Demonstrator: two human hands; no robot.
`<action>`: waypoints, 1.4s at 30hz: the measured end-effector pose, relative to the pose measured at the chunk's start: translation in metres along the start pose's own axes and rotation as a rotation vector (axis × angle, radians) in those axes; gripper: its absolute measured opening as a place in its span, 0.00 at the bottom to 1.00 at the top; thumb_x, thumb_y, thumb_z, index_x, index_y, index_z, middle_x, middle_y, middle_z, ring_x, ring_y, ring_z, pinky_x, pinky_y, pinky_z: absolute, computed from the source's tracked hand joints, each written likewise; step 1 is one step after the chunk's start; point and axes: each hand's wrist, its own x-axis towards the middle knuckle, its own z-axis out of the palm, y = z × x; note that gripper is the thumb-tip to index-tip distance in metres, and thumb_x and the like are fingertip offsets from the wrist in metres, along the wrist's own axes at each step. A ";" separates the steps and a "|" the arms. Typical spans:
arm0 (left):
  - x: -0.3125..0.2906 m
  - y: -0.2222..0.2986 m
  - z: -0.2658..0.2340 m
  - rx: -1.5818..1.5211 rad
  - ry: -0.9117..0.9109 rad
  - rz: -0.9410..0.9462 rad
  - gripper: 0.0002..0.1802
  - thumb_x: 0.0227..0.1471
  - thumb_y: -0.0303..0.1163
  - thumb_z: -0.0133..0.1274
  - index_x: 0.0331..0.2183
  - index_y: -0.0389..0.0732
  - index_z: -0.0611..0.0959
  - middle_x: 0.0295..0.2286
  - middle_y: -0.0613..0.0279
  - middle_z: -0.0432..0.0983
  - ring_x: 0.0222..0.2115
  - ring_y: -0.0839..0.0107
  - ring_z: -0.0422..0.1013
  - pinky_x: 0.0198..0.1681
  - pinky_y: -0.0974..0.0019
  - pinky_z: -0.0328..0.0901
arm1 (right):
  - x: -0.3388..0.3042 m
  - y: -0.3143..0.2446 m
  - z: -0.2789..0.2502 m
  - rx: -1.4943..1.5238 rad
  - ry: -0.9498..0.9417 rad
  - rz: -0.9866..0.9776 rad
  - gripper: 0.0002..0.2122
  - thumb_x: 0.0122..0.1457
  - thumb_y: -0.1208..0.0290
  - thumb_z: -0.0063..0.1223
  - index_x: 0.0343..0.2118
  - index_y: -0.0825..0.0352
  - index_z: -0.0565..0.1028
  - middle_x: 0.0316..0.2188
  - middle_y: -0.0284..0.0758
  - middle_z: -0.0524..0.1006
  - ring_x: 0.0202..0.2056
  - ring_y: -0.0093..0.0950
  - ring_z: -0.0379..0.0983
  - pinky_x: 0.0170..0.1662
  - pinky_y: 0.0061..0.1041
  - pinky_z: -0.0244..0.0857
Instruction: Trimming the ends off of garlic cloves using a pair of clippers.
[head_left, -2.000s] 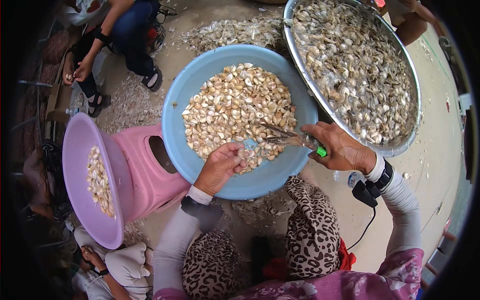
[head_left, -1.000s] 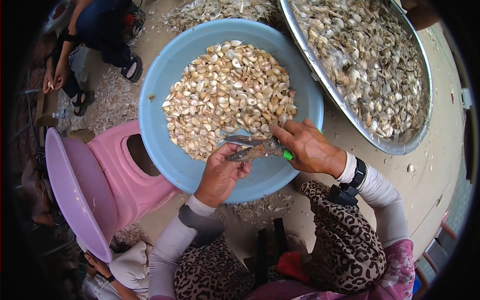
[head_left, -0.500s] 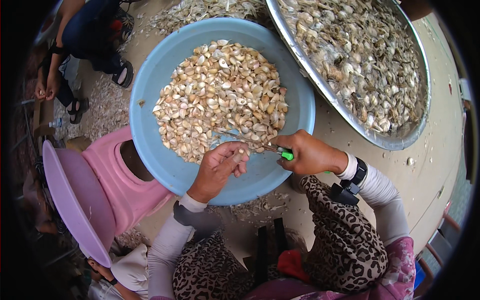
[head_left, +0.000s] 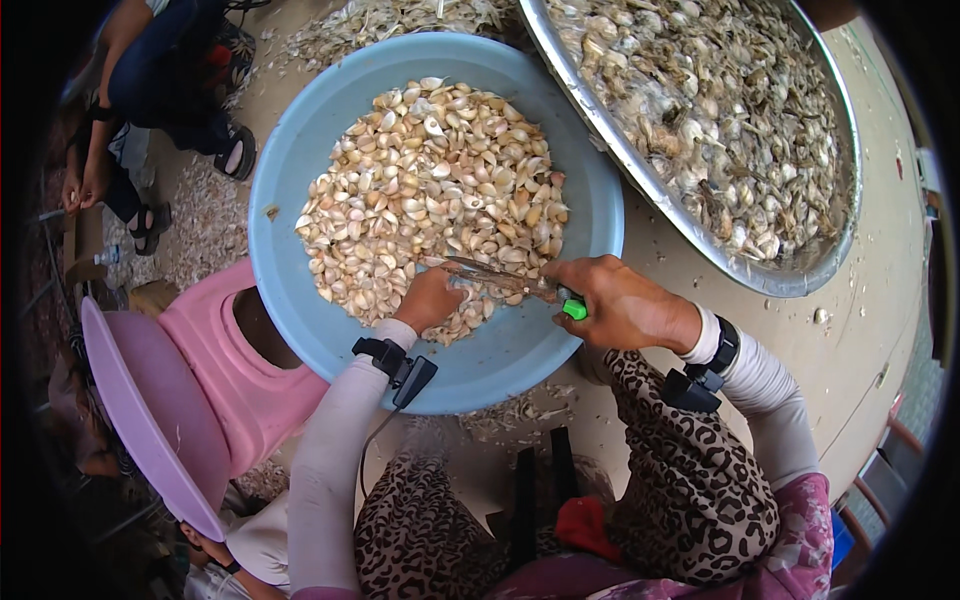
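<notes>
While seemingly picking garlic cloves (head_left: 440,180) with the left hand (head_left: 429,302), cannot tell its spread or hold; clasping scissors (head_left: 546,290) in right hand (head_left: 628,305); next, must pinch clear of blades (head_left: 505,278).

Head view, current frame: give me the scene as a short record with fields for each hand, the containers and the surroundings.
Left hand: at the pale garlic cloves; whether its grip holds one is hidden
Right hand: holds metal scissors with green on the handles, blades pointing toward the left hand
Centre: light blue round plastic basin, containing the cloves
Upper right: silver round metal basin, filled with papery-skinned garlic
Left side: pink plastic stool, tilted lilac plastic basin
Upper left: another person's hands
</notes>
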 end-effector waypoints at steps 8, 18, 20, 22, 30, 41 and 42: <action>0.003 -0.015 0.026 0.234 0.062 0.134 0.16 0.48 0.36 0.60 0.37 0.35 0.83 0.26 0.41 0.78 0.32 0.46 0.76 0.39 0.49 0.70 | -0.003 0.003 -0.001 -0.054 0.063 -0.079 0.21 0.48 0.76 0.58 0.47 0.77 0.72 0.31 0.54 0.78 0.38 0.52 0.76 0.43 0.43 0.70; -0.034 0.035 -0.025 -0.907 -0.152 -0.228 0.22 0.55 0.22 0.55 0.52 0.39 0.72 0.39 0.64 0.77 0.37 0.76 0.74 0.35 0.72 0.68 | -0.009 0.005 -0.008 -0.090 0.076 -0.060 0.20 0.49 0.76 0.58 0.46 0.77 0.72 0.31 0.53 0.77 0.38 0.52 0.76 0.43 0.42 0.71; -0.048 0.045 -0.027 -1.177 -0.092 -0.128 0.19 0.55 0.22 0.55 0.49 0.41 0.73 0.38 0.62 0.79 0.36 0.75 0.75 0.35 0.72 0.69 | -0.009 0.003 -0.009 -0.115 0.053 -0.032 0.20 0.49 0.76 0.59 0.46 0.76 0.71 0.31 0.52 0.77 0.38 0.52 0.76 0.43 0.42 0.71; -0.057 0.057 -0.032 -1.324 -0.097 -0.072 0.19 0.55 0.21 0.55 0.48 0.42 0.72 0.41 0.61 0.78 0.39 0.73 0.75 0.37 0.70 0.69 | -0.009 0.002 -0.007 -0.147 0.061 -0.019 0.21 0.49 0.75 0.59 0.47 0.75 0.71 0.32 0.51 0.77 0.37 0.52 0.76 0.42 0.42 0.71; -0.071 0.077 -0.029 -1.759 -0.207 0.035 0.19 0.56 0.19 0.53 0.49 0.40 0.71 0.44 0.57 0.75 0.42 0.67 0.74 0.39 0.69 0.69 | -0.005 -0.007 -0.004 -0.273 0.055 0.009 0.22 0.48 0.73 0.62 0.47 0.71 0.71 0.34 0.47 0.76 0.36 0.49 0.77 0.40 0.43 0.71; -0.077 0.080 -0.025 -1.713 -0.089 0.033 0.16 0.53 0.14 0.53 0.44 0.40 0.74 0.44 0.58 0.74 0.42 0.68 0.72 0.43 0.66 0.68 | -0.005 -0.007 -0.002 -0.343 0.095 -0.045 0.26 0.46 0.75 0.63 0.50 0.72 0.70 0.33 0.45 0.75 0.35 0.47 0.76 0.40 0.42 0.70; -0.078 0.081 -0.025 -1.699 -0.083 0.013 0.17 0.52 0.14 0.53 0.43 0.39 0.74 0.44 0.58 0.74 0.42 0.68 0.72 0.43 0.65 0.68 | -0.005 -0.008 -0.002 -0.337 0.096 -0.054 0.26 0.46 0.75 0.63 0.51 0.72 0.70 0.33 0.45 0.75 0.36 0.47 0.76 0.40 0.42 0.69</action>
